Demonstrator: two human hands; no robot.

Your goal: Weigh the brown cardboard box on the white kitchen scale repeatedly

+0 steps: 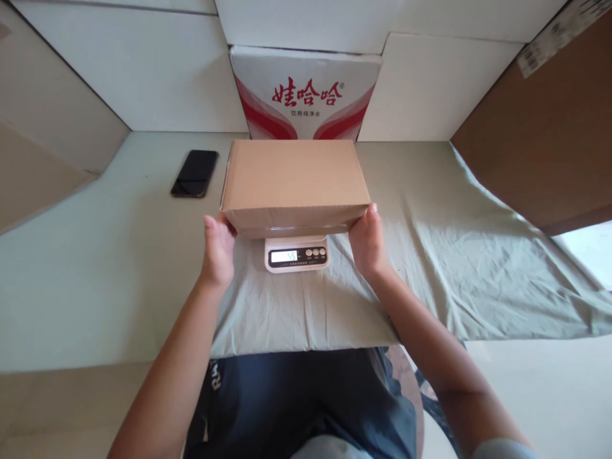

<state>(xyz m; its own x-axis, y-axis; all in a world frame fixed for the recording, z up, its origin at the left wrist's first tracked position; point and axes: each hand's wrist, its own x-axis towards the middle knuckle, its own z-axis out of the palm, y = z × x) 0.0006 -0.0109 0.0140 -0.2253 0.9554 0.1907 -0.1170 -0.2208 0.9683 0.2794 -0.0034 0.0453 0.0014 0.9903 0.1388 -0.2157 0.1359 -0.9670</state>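
Observation:
A brown cardboard box [294,175] is over a small white digital kitchen scale [296,264]; whether it rests fully on the platform is hidden. The scale's front panel sticks out below the box, its display lit with digits, and three round buttons beside it. At the box's near left corner, my left hand [220,252] has its thumb up and its fingers tucked beneath the edge. My right hand [369,241] grips the near right corner in the same manner, thumb along the side. Most fingers of both hands are hidden under the box.
A black phone [195,173] lies left of the box on the pale green cloth [95,274]. Behind stands a white carton [306,95] with red lettering, between white panels. A large brown carton [540,134] borders the right, and another box [52,115] the left.

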